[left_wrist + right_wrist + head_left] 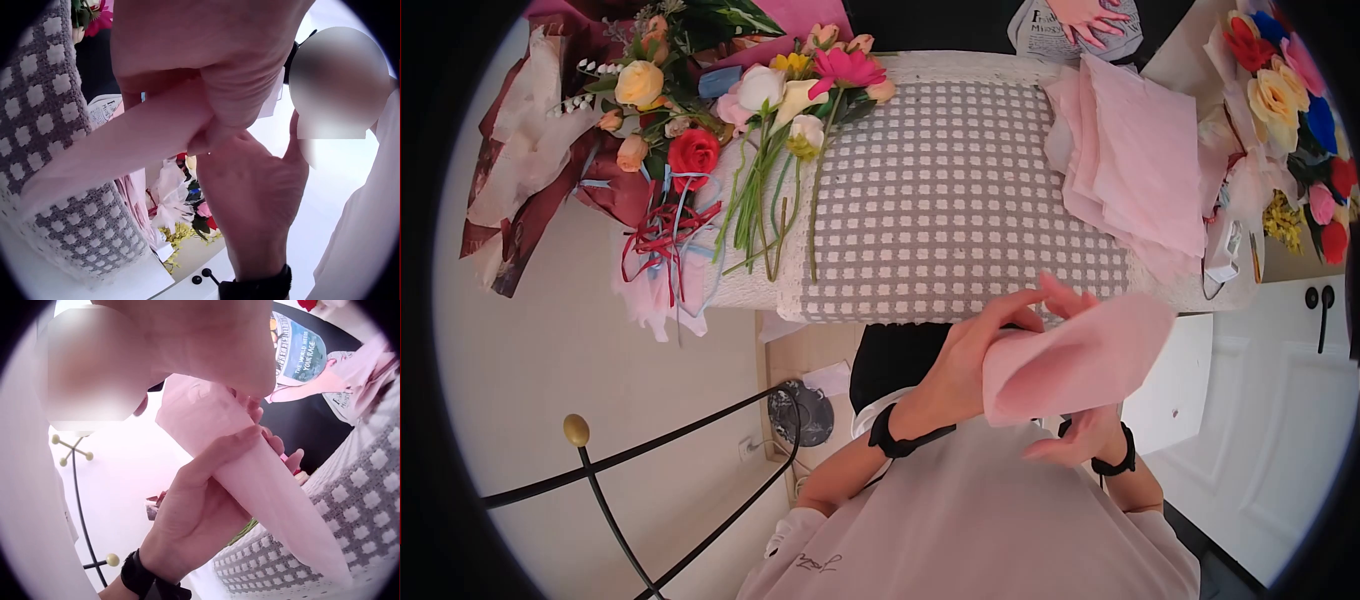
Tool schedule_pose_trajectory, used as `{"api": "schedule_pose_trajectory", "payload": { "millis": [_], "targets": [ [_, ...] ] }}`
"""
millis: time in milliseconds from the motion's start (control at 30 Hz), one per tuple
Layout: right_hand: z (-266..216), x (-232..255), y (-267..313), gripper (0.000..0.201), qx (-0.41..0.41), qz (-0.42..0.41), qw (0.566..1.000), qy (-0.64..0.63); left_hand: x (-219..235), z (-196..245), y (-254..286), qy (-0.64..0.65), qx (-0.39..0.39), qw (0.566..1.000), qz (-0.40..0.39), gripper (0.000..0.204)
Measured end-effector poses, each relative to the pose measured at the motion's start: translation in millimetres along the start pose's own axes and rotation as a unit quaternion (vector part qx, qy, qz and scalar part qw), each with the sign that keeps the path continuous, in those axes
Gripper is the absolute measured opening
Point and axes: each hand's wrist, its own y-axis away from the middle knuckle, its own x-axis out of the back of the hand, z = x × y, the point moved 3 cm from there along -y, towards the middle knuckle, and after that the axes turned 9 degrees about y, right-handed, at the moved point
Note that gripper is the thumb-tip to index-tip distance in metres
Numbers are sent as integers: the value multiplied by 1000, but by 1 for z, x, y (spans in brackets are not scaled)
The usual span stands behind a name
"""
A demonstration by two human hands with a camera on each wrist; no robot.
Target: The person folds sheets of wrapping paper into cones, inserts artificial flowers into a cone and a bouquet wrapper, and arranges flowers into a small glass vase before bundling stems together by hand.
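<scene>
A sheet of pale pink paper rolled into a cone (1080, 360) is held above the person's lap in the head view. The left hand (965, 365) grips its side; the right wrist view shows the left thumb lying across the roll (275, 494) with the fingers behind it. At the cone's other side, the right hand (1090, 435) touches the paper, thumb stretched out and apart, its fingers mostly hidden. In the left wrist view the right hand (250, 187) shows its palm, beside the left hand (206, 50) and the narrow end of the roll (119, 144).
A checked cloth (960, 190) covers the table. Artificial flowers (760, 90) and ribbons (665, 235) lie at the left, stacked pink sheets (1130, 160) at the right, beside more flowers (1290, 110). Another person's hand (1090, 18) rests on printed paper at the far edge. A black metal rack (690, 430) stands lower left.
</scene>
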Motion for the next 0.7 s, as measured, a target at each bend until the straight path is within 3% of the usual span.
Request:
{"api": "schedule_pose_trajectory", "payload": {
  "millis": [133,200,233,300,333,400,500,533,600,700],
  "targets": [
    [-14,-14,2,122,-28,56,996,68,-7,4,-7,-39,-60,997,17,72],
    [-10,-19,4,135,-99,22,963,249,-9,1,-5,-60,-73,995,22,69],
    [-8,-25,4,135,-99,25,964,247,-10,1,-5,-68,-83,994,29,67],
    [-1,-33,5,108,-88,113,982,124,-12,-3,-3,-77,-93,992,34,65],
    [0,-32,4,108,-88,115,982,122,-12,-7,-2,-79,-106,990,42,66],
    [-4,-34,2,112,-30,60,968,240,-12,-5,1,-79,-116,989,48,67],
    [16,-42,24,115,-88,136,975,153,-10,6,3,-82,-62,994,20,69],
    [14,-41,23,115,-88,138,974,154,-8,6,5,-59,-28,998,6,68],
    [6,-38,16,76,-107,122,985,63,-8,4,7,-36,7,999,-9,66],
    [1,-33,15,86,-126,71,989,25,-5,5,7,-63,-39,997,-18,61]
  ]
}}
